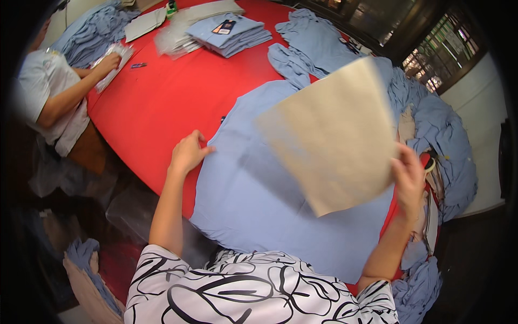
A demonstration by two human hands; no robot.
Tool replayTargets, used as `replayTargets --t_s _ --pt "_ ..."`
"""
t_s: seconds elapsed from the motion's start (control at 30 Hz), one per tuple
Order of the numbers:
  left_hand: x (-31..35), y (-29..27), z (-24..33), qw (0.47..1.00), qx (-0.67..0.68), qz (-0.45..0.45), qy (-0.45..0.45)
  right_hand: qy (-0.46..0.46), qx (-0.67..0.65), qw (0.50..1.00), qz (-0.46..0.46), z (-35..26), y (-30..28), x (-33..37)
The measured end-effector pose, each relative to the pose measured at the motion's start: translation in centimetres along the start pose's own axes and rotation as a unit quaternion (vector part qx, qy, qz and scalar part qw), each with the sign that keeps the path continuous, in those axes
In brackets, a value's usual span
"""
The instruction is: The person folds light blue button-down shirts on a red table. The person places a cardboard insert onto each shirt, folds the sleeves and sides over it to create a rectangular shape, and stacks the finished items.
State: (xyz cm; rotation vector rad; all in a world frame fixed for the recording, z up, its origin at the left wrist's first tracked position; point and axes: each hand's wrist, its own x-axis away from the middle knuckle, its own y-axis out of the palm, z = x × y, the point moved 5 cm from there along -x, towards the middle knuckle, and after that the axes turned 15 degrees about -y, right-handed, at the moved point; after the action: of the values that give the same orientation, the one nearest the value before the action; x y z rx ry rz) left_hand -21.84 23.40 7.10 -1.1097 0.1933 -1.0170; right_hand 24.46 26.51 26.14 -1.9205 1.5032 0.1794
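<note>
A light blue garment (237, 183) lies spread over the table in front of me, its near end reaching my shirt. My right hand (408, 175) grips the right edge of a tan cardboard sheet (334, 135), thumb on its face. The sheet is tilted and slightly blurred, held above the garment and casting a shadow on it. At the garment's left edge is my left hand (190, 153), loosely curved with fingers apart, its fingertips touching or just beside the cloth. A small dark tag (223, 119) shows at that same edge.
Folded blue garments (229, 35) with a tag stand on the red table (156, 108), beside clear plastic bags (175, 43). Blue garments (448, 146) are heaped along the right, near a tape roll (429, 165). At left, another person (54, 97) handles a plastic packet (116, 67).
</note>
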Motion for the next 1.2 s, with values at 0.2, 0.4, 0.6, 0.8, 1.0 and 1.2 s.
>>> replayTargets --t_s 0.2,0.4,0.6,0.8,1.0,1.2 --pt "1.7 1.9 -2.7 0.985 0.119 0.097 0.083 0.003 0.071 0.985 -0.159 15.3 17.6 -3.2" --pt "2.4 2.9 -3.8 0.961 0.15 0.197 0.127 -0.028 0.229 0.955 -0.187 18.1 21.8 -5.9" --pt "5.7 4.6 3.3 0.937 0.068 0.227 0.257 -0.032 0.229 0.951 -0.208 18.1 22.1 -6.8" --pt "3.7 8.5 8.3 0.943 0.011 0.214 0.253 -0.034 0.22 0.955 -0.196 18.6 21.9 -6.8" --pt "2.5 10.0 8.0 0.941 -0.002 0.23 0.248 -0.042 0.207 0.958 -0.192 18.4 22.2 -7.0" --pt "2.4 9.8 8.2 0.934 0.001 0.242 0.263 -0.015 0.218 0.956 -0.194 17.9 22.5 -7.0"
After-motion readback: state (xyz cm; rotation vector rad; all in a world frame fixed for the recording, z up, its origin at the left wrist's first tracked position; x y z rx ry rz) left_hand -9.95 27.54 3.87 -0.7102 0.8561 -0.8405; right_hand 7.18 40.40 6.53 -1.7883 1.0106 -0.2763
